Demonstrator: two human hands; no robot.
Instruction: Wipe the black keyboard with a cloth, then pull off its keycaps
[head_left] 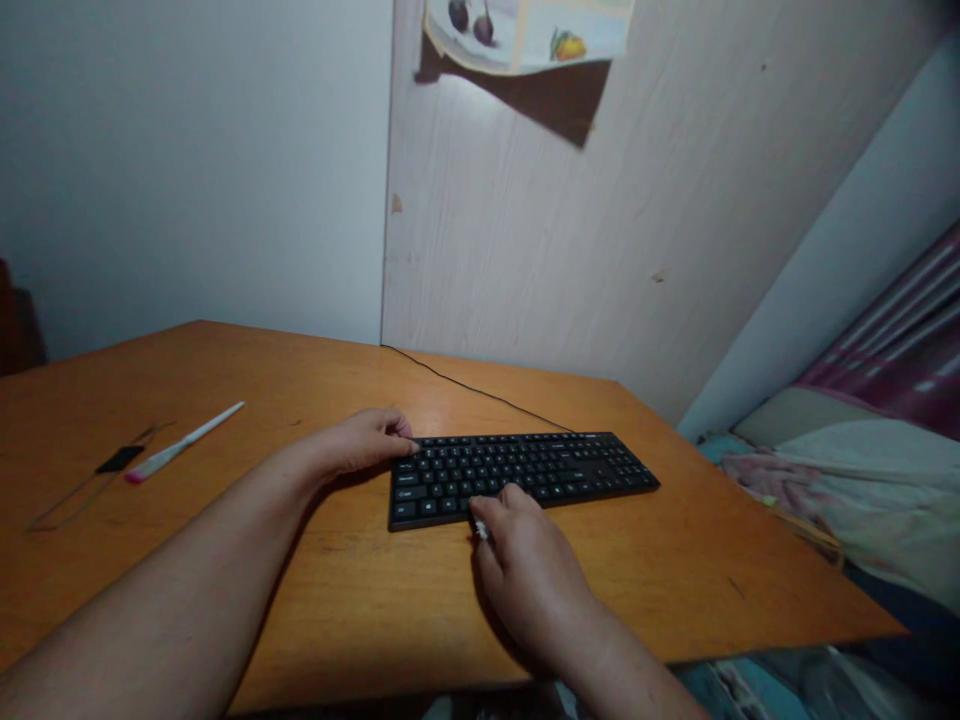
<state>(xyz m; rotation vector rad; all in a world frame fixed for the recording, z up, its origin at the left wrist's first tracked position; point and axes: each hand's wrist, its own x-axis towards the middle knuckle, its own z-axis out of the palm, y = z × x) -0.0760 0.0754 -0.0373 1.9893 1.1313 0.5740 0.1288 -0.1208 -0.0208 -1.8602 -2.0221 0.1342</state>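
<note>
A black keyboard (pixel 517 470) lies flat on the wooden table, its keys facing up. At its far left corner is my left hand (pixel 371 437), closed, with the thumb on the edge and the other fingers partly hidden behind. My right hand (pixel 525 565) is closed at the keyboard's near edge, left of the middle. A small crumpled white piece (pixel 481 529), perhaps tissue, pokes out between its thumb and fingers; most of it is hidden. The fingertips reach the bottom row of keys.
A white-handled brush (pixel 184 443) with a pink end lies on the table (pixel 315 600) at left, beside a black rectangular piece (pixel 120 459) with thin cords. The keyboard cable (pixel 480 390) runs back to the wall. Bedding (pixel 847 470) stands beyond the right edge.
</note>
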